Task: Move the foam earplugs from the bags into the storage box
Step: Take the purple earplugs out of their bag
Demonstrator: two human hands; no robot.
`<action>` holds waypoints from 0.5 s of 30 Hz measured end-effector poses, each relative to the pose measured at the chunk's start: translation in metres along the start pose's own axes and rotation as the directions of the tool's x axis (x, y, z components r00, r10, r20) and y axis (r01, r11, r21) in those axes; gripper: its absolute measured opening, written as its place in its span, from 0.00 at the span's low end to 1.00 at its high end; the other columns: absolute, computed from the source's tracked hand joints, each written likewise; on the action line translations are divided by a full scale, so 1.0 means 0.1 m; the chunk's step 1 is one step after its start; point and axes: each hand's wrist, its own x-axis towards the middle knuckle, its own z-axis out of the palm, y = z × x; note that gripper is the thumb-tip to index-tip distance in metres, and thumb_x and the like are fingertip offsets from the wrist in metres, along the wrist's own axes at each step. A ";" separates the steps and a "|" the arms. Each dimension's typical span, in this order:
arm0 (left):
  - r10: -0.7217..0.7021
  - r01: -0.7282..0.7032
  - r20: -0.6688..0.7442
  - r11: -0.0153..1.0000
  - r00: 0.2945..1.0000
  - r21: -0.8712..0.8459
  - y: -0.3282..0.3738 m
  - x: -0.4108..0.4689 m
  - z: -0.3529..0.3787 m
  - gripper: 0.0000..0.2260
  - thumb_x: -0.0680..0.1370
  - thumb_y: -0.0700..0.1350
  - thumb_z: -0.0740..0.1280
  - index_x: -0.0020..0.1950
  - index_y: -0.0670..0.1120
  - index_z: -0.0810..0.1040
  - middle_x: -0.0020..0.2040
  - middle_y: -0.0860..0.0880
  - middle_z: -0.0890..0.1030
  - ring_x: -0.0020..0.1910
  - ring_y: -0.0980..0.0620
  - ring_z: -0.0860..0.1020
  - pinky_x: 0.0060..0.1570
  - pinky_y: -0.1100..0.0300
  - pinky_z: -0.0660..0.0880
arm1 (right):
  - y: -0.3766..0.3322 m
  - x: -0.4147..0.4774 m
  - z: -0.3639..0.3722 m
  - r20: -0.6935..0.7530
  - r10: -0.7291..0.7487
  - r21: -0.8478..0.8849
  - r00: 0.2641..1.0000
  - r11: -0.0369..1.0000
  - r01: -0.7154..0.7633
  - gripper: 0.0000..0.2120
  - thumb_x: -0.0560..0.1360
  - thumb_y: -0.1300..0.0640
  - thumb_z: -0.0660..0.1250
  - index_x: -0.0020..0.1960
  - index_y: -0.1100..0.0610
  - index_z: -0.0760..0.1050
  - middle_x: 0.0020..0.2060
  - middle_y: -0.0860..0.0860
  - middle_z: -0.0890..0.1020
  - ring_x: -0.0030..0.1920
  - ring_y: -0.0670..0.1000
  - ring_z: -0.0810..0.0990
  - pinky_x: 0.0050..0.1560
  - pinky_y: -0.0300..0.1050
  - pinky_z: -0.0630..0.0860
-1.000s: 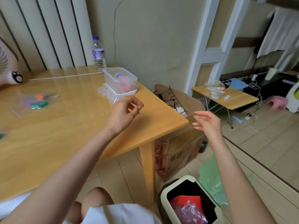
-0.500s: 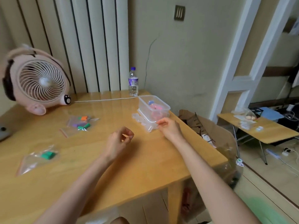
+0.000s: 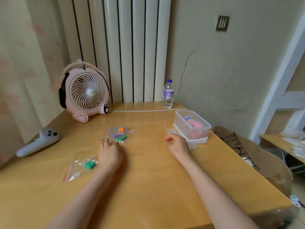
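A clear storage box (image 3: 181, 124) stands at the table's right side on a white lid, with pink and blue foam earplugs (image 3: 194, 124) inside. A zip bag of orange, purple and green earplugs (image 3: 119, 134) lies mid-table. A second bag (image 3: 77, 169) holding green earplugs (image 3: 90, 164) lies nearer, to the left. My left hand (image 3: 109, 154) lies palm down between the two bags, fingertips at the near corner of the colourful bag. My right hand (image 3: 177, 145) hovers just left of the box, fingers loosely curled and holding nothing.
A pink fan (image 3: 85, 95) stands at the back left, its white cable (image 3: 143, 111) running across to the right. A water bottle (image 3: 168, 95) stands behind the box. A white controller (image 3: 38, 142) lies far left. An open cardboard box (image 3: 239, 146) sits beyond the table's right edge.
The view has swung left, away from the floor and bin. My left hand has moved forward to the colourful bag. My right hand has come back from the table's right edge to beside the box.
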 end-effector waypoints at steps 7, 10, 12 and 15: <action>0.016 -0.013 -0.091 0.999 0.996 0.042 -0.10 0.08 0.11 0.16 0.80 0.51 0.57 0.62 0.44 0.75 0.67 0.47 0.72 0.67 0.45 0.67 0.66 0.54 0.59 | -0.17 -0.06 0.27 0.023 -0.105 0.125 0.994 0.987 0.101 0.07 0.72 0.66 0.66 0.46 0.58 0.81 0.46 0.53 0.83 0.42 0.50 0.79 0.47 0.37 0.70; 0.019 -0.024 -0.150 0.999 0.988 -0.026 -0.14 0.08 0.04 0.12 0.77 0.45 0.62 0.56 0.42 0.79 0.60 0.44 0.76 0.60 0.42 0.72 0.59 0.55 0.65 | -0.16 -0.11 0.33 0.019 -0.104 0.173 0.994 0.980 0.100 0.07 0.72 0.66 0.66 0.44 0.58 0.81 0.40 0.49 0.80 0.37 0.47 0.75 0.42 0.34 0.68; 0.016 -0.049 -0.214 0.988 0.977 -0.148 -0.11 0.05 -0.04 0.09 0.74 0.38 0.65 0.53 0.40 0.79 0.55 0.41 0.78 0.53 0.39 0.75 0.52 0.52 0.71 | -0.15 -0.13 0.34 0.005 -0.103 0.205 0.995 0.974 0.100 0.07 0.71 0.66 0.66 0.43 0.57 0.81 0.35 0.46 0.78 0.34 0.45 0.75 0.40 0.35 0.69; 0.091 -0.197 -0.310 0.923 0.946 -0.331 -0.02 -0.02 -0.17 0.07 0.70 0.32 0.68 0.44 0.43 0.76 0.46 0.43 0.81 0.43 0.39 0.79 0.41 0.52 0.74 | -0.20 -0.17 0.31 0.042 -0.121 0.308 0.992 0.946 0.102 0.10 0.70 0.67 0.67 0.45 0.54 0.81 0.35 0.43 0.79 0.34 0.43 0.75 0.39 0.31 0.69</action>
